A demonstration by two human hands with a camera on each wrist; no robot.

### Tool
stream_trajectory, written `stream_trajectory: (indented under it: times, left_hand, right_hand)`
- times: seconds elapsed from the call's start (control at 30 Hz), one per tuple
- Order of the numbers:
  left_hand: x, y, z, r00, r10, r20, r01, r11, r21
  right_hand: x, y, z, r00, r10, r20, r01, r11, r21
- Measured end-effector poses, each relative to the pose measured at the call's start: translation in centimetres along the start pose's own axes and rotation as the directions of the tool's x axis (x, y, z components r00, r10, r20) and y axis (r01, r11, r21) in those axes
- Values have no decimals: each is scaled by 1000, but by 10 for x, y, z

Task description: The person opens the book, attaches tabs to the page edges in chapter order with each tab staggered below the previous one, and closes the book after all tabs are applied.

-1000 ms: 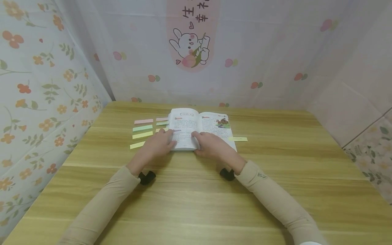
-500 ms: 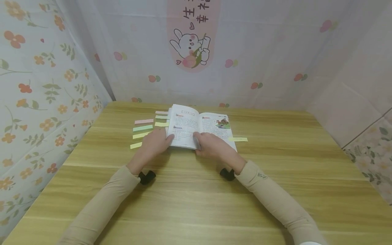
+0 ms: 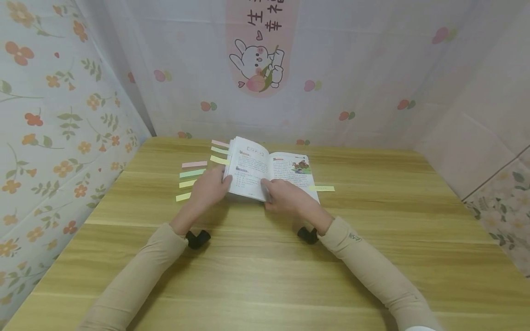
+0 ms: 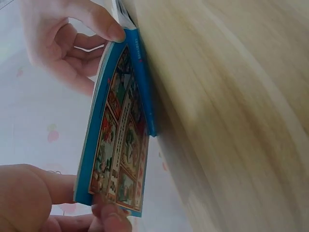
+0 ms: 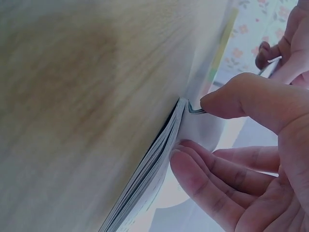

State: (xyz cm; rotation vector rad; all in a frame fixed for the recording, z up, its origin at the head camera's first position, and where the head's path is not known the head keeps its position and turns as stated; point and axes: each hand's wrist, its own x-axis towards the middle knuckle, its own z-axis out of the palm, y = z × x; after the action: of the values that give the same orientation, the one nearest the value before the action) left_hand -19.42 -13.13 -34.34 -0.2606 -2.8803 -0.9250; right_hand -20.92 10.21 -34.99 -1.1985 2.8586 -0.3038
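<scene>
An open book with printed pages and a coloured picture on the right page lies in front of me. My left hand grips its left side, thumb over the page and fingers beneath. That half tilts up off the table, and the left wrist view shows its blue illustrated cover. My right hand holds the book at the lower edge near the spine, the thumb on the edge and curled fingers against the page. Pink, green and yellow index tabs stick out past the left edge.
Several loose tab strips, pink, green and yellow, lie on the wooden table left of the book. A yellow tab sticks out from the right page. Patterned curtains hang behind and beside the table.
My left hand has moved from resting on the left page to gripping that side, and has raised it so the pages and tabs tilt up. My right hand stays nearly in place.
</scene>
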Motion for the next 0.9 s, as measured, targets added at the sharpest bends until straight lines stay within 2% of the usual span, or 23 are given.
stream_trajectory:
  times: [0.2, 0.43, 0.73, 0.9]
  left_hand:
    - [0, 2, -2, 998, 38, -51, -43, 995, -95]
    - [1, 4, -4, 989, 82, -120, -104, 977, -189]
    - [1, 10, -10, 981, 134, -138, -170, 941, -292]
    - [0, 12, -13, 978, 157, -138, -195, 925, -327]
  right_hand:
    - [1, 0, 1, 999, -36, -16, 36, 999, 25]
    - [3, -1, 2, 999, -50, -6, 50, 998, 48]
    - [5, -4, 5, 996, -94, 5, 94, 994, 59]
    - [5, -5, 7, 991, -130, -22, 132, 985, 114]
